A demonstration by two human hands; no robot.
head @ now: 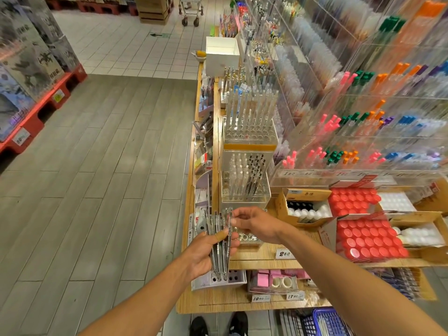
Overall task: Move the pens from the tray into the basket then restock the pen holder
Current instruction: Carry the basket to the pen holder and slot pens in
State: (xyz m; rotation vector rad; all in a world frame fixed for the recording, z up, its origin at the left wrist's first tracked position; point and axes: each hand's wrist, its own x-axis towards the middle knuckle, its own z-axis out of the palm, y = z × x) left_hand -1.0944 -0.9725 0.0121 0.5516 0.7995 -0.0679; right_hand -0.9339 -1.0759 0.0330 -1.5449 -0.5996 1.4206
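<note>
Left hand (206,251), lower centre of frame: fingers curled round a bundle of clear pens (218,243), thumb across the front. Pens stand roughly upright, fanned slightly, tips down toward a white holed box (232,278) on the lower shelf.

Right hand (257,225), just right of the bundle: thumb and forefinger pinching the top of one pen at the bundle's right edge, other fingers loosely bent. Can't tell if that pen is clear of the left hand's grip.

Directly behind both hands, a low clear pen holder (247,237) with round holes sits on the wooden shelf (257,258); mostly hidden by the hands. Above it in frame, a taller clear holder (246,180) carries black and white pens, and above that another clear holder (251,127) with white and pale blue pens.

Blue basket (324,322) at bottom right, on the floor under the shelf, holding pens; only partly in view.

Right side of frame: red-capped trays (368,241), cardboard boxes (303,204) of white bottles, acrylic wall racks (363,117) with pink, green, orange and blue pens. Price tags (283,253) on the shelf edges.

Black shoes (218,326) at bottom centre. Grey plank floor (97,190) fills the left; a shopping cart (191,10) at the top.
</note>
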